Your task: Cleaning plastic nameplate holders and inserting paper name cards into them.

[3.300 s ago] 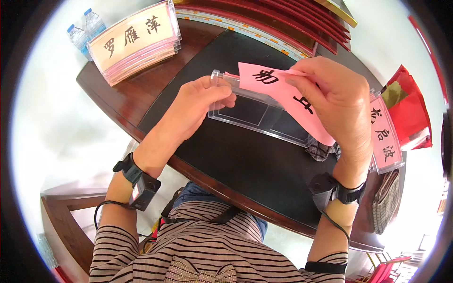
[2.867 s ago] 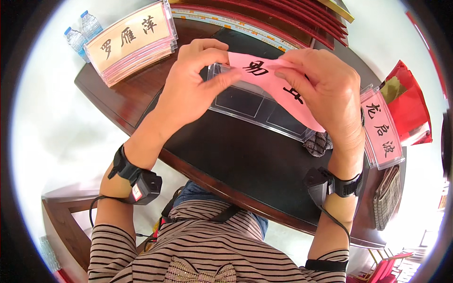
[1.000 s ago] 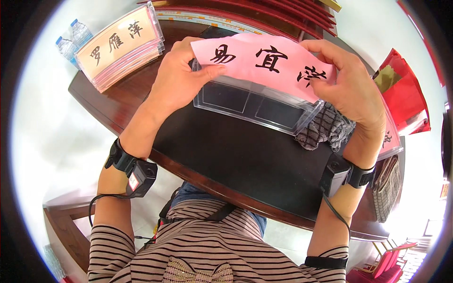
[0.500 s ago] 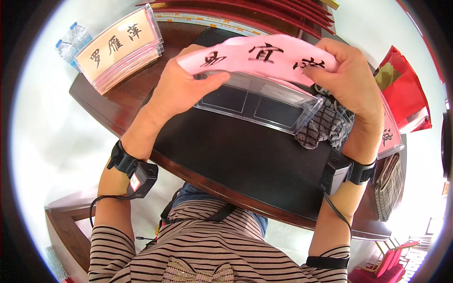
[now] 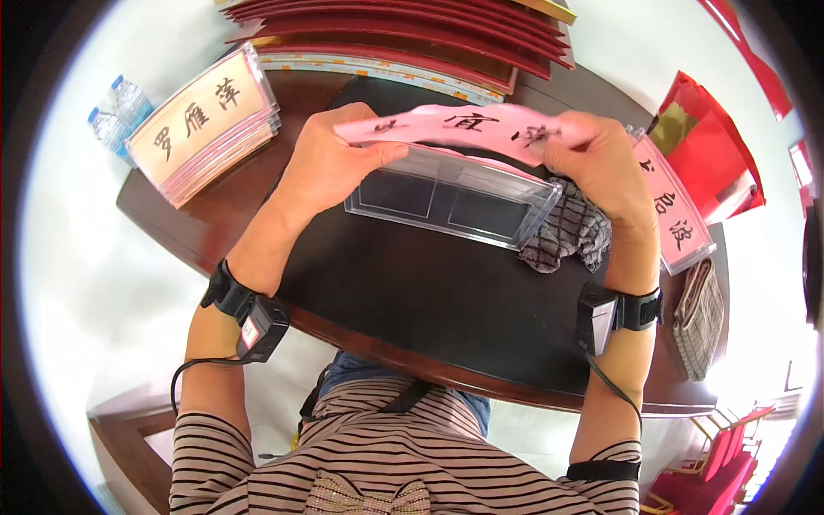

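A pink paper strip (image 5: 429,127) with black brush characters is stretched between my two hands, curved and a little blurred. My left hand (image 5: 330,163) pinches its left end, thumb in front. At the other end, my right hand (image 5: 596,167) grips the paper between thumb and fingers. Just below the strip, a clear acrylic sign holder (image 5: 446,206) lies on the black desk pad (image 5: 403,283); the paper partly covers its far edge. A dark checked cloth (image 5: 566,232) is bunched against the holder's right end, below my right hand.
Stacked acrylic name signs (image 5: 215,120) stand at the left, beside two water bottles (image 5: 131,99). Red folders (image 5: 412,21) are piled at the back. Another pink sign (image 5: 671,206), a red bag (image 5: 708,150) and a folded checked cloth (image 5: 697,318) are on the right.
Both hands still hold the pink strip. The right hand has come lower and a little inward, and the strip looks flatter. The whole view has shifted slightly.
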### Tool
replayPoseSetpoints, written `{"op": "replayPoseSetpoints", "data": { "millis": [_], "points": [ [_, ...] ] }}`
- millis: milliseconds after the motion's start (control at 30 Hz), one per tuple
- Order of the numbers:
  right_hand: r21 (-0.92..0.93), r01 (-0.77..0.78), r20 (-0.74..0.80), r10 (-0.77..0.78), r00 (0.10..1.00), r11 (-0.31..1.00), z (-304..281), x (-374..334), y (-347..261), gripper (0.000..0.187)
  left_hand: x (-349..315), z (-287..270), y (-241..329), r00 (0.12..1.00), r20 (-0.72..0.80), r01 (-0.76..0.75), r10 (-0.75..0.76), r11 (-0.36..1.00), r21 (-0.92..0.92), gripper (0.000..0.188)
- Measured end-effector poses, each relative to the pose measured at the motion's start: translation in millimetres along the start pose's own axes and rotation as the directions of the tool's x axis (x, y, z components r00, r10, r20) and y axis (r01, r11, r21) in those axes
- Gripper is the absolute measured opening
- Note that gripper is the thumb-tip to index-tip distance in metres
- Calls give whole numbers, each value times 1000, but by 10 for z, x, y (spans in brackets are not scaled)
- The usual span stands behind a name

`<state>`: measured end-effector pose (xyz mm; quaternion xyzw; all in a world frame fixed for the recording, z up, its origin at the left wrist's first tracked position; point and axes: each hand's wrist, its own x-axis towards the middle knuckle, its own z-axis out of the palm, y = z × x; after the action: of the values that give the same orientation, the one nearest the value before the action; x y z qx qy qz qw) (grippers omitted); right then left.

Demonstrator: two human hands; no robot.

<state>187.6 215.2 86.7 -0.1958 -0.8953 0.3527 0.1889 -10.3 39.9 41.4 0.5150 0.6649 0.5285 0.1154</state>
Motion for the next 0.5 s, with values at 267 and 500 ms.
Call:
{"op": "replayPoseSetpoints", "data": {
  "millis": [267, 500],
  "points": [
    [123, 113, -349, -63, 935, 986, 3, 10, 89, 26, 143, 101, 16, 990, -11, 139, -140, 969, 206, 18],
    [66, 175, -439, -129, 889, 982, 85, -51, -61, 21, 107, 42, -108, 993, 69, -86, 92, 993, -84, 41]
  ]
}}
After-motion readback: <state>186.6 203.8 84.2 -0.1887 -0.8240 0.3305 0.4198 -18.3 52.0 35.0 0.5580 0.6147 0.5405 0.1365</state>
